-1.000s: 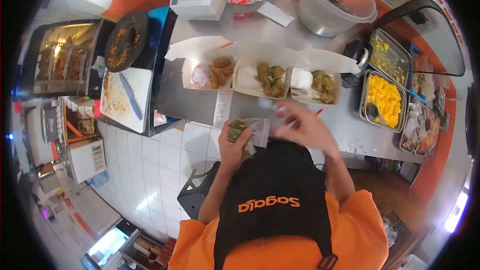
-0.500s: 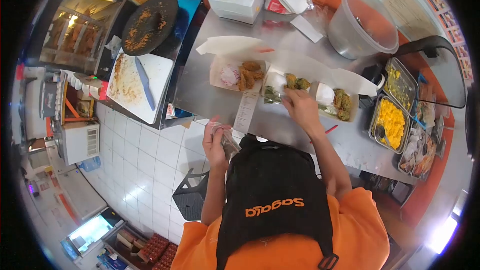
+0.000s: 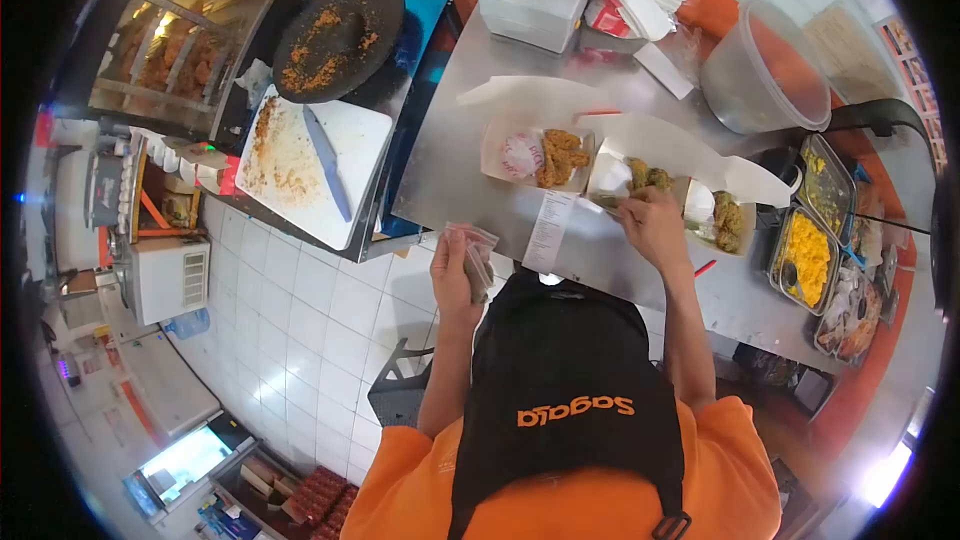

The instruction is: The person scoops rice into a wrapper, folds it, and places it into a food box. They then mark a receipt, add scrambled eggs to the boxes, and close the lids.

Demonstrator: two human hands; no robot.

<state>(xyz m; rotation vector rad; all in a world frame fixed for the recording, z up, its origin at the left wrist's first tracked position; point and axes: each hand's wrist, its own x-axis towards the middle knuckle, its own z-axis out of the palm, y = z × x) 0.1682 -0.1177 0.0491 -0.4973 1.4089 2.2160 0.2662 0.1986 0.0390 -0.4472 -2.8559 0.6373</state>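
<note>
My left hand [image 3: 456, 275] is closed on a small clear zip bag [image 3: 481, 258] with something dark inside, held in front of the counter's edge. My right hand [image 3: 655, 230] reaches over the front of the middle food box [image 3: 606, 178], fingertips pinched together near its inner front edge. Whatever they hold, if anything, is hidden. That box contains white rice and green-coated fried chicken [image 3: 648, 175]. To its right, another box holds rice and green-coated chicken [image 3: 728, 223]. On the left, an open box holds brown fried chicken [image 3: 562, 157] and a round printed paper packet [image 3: 522, 154].
A printed receipt [image 3: 548, 230] lies before the boxes. At right are a tray of yellow food [image 3: 806, 250] and a clear plastic tub [image 3: 757, 80]. Left stand a cutting board [image 3: 290, 180] with a knife [image 3: 328, 162] and a stone mortar [image 3: 335, 45]. A white printer [image 3: 533, 0] sits behind.
The view has shifted, so the counter appears farther right. My left hand has turned the zip bag more upright. My right hand stays at the middle box, its fingertips nearer the front edge.
</note>
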